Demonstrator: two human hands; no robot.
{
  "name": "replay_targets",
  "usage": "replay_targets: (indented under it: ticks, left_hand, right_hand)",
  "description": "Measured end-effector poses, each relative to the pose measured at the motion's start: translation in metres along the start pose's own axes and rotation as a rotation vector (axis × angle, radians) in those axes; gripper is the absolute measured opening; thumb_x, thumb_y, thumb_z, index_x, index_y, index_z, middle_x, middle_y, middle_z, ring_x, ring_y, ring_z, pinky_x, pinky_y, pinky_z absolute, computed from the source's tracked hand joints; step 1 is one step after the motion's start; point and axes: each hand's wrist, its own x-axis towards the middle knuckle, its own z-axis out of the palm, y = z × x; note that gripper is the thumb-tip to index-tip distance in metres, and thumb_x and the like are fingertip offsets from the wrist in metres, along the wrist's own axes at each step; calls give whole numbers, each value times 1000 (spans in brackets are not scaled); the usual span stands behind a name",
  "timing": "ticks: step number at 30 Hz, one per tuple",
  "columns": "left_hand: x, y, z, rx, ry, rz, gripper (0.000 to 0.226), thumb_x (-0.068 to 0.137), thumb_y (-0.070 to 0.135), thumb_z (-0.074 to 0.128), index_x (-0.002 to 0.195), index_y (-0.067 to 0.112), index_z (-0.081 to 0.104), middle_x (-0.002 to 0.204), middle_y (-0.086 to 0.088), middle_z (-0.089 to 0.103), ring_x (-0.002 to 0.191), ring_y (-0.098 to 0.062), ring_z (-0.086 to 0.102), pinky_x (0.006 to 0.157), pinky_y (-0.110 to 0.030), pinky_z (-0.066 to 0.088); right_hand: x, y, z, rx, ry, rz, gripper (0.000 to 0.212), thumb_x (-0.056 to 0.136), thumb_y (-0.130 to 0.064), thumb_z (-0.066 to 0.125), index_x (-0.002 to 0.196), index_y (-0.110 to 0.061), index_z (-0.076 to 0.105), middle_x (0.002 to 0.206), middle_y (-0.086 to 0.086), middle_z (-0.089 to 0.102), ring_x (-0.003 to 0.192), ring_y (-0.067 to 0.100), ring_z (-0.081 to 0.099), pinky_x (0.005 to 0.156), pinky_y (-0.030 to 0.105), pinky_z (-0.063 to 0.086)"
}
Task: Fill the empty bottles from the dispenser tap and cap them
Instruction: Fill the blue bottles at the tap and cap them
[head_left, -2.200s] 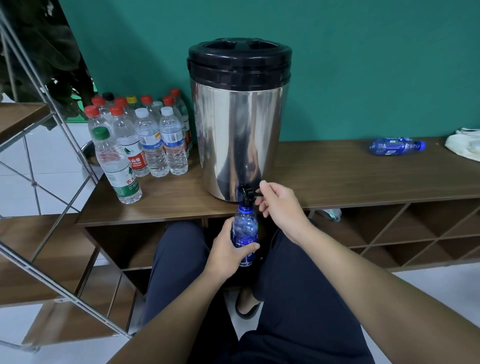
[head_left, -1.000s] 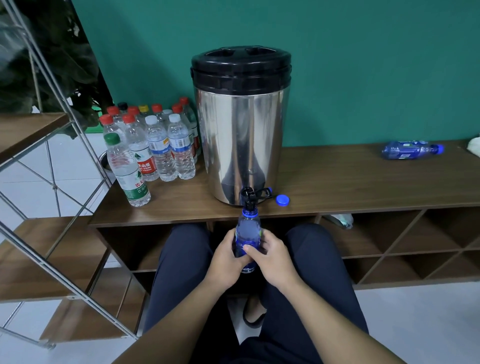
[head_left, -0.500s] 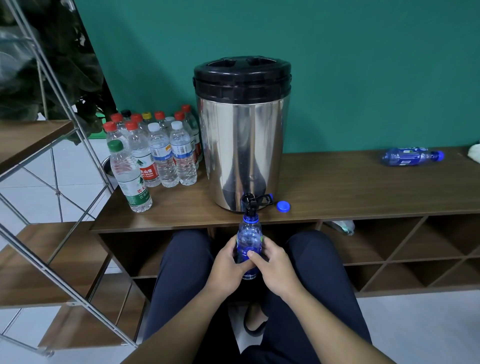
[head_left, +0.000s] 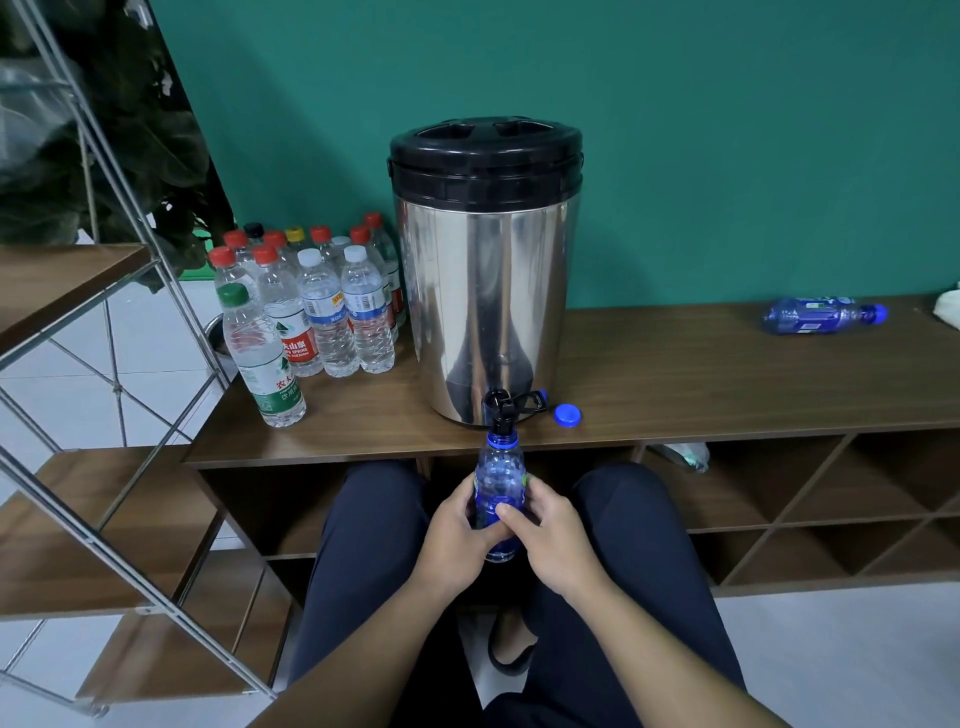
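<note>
Above the grip, the tap (head_left: 503, 410) and steel dispenser (head_left: 485, 291) block the way up and back. Up and left, a cluster of capped bottles (head_left: 317, 312) crowds the bench (head_left: 701, 384). Up and right lies a blue cap (head_left: 567, 415), then open benchtop as far as 1 lying bottle (head_left: 823, 315)

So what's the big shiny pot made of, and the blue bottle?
The dispenser body looks like polished steel: it mirrors the room. Its black lid looks like matte plastic. The blue bottle in both hands looks like thin, see-through tinted plastic, though glass cannot be fully ruled out by sight.
</note>
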Motion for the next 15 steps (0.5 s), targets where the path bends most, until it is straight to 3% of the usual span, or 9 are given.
replay_targets:
  ticks: [15]
  left_hand:
    - [-1,2,0,16,-1,7,56,93,-3,83,138,28,71,124,5,81,117,-15,77,107,-38,60]
  right_hand:
    - [-2,-2,-1,28,1,5,40,106,-9,71,140,-30,72,127,-6,82,125,15,75,113,48,58]
